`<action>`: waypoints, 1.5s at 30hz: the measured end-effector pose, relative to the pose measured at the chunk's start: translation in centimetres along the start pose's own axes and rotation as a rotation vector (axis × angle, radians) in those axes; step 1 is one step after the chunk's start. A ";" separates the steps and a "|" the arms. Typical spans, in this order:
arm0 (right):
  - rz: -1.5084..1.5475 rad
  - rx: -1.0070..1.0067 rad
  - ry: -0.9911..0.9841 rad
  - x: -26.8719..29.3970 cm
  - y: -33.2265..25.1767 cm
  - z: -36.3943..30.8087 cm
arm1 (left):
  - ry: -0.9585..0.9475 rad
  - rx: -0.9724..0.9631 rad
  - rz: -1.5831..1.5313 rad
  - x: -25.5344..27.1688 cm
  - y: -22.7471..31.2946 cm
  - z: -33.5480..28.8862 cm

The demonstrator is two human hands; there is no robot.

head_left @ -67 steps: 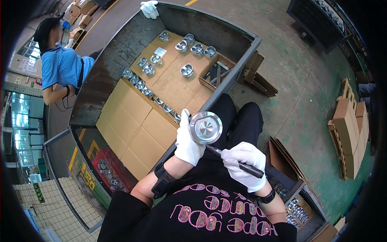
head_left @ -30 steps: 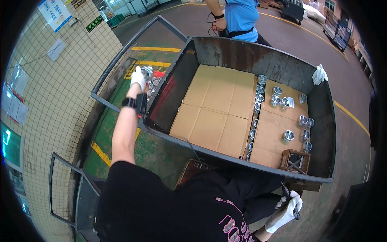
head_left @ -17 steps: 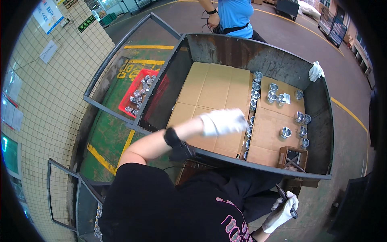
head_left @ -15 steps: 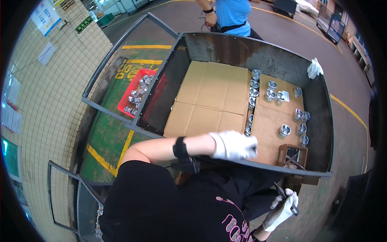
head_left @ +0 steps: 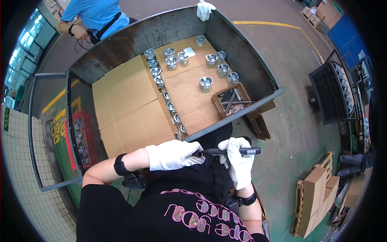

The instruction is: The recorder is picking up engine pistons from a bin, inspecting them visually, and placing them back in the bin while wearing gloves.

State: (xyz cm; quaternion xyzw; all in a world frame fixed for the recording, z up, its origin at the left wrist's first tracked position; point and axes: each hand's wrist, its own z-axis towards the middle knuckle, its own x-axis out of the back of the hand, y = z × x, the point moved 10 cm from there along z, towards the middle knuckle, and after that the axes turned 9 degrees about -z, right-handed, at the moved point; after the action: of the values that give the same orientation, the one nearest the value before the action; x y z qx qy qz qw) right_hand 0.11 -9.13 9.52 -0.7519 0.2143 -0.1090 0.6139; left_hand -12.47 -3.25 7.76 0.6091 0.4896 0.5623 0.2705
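Observation:
Both gloved hands meet in front of my body, over the near edge of the metal cart (head_left: pixel 234 117). A black marker pen (head_left: pixel 250 151) lies level between them. My right hand (head_left: pixel 240 165) is closed around its thicker part. The fingers of my left hand (head_left: pixel 173 155) pinch its narrower end, whose tip they hide. Past the hands, shiny metal pistons (head_left: pixel 206 83) stand on cardboard sheets (head_left: pixel 125 97) in the cart. Several more form a row in the gap between two sheets.
A small wooden box (head_left: pixel 219 105) with dark bars sits in the cart's near right corner. A red crate (head_left: pixel 84 121) of metal parts is at left. A person in blue (head_left: pixel 94 16) stands behind. Stacked cartons (head_left: pixel 314 189) and another loaded cart (head_left: pixel 328 94) are at right.
My view has swung to the right. My left hand has come back from over the cart, and my right hand has risen with the marker pen, so both now hold it.

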 end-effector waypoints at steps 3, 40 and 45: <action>-0.064 -0.036 0.021 1.0 0.5 0.3 | -0.136 0.091 -0.049 -0.7 -0.6 0.9; -1.214 0.689 0.414 0.9 3.4 12.2 | 0.811 0.605 0.003 12.8 -35.2 26.8; -1.220 0.674 0.411 0.9 3.1 12.3 | 0.522 0.385 0.487 11.9 -31.3 27.3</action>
State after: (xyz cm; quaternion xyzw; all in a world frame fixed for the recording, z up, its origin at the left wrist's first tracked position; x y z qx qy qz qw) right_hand 5.62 0.77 3.63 -0.4718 -0.1774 -0.6311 0.5895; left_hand 3.01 25.21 -20.87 0.5837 0.4795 0.6436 -0.1230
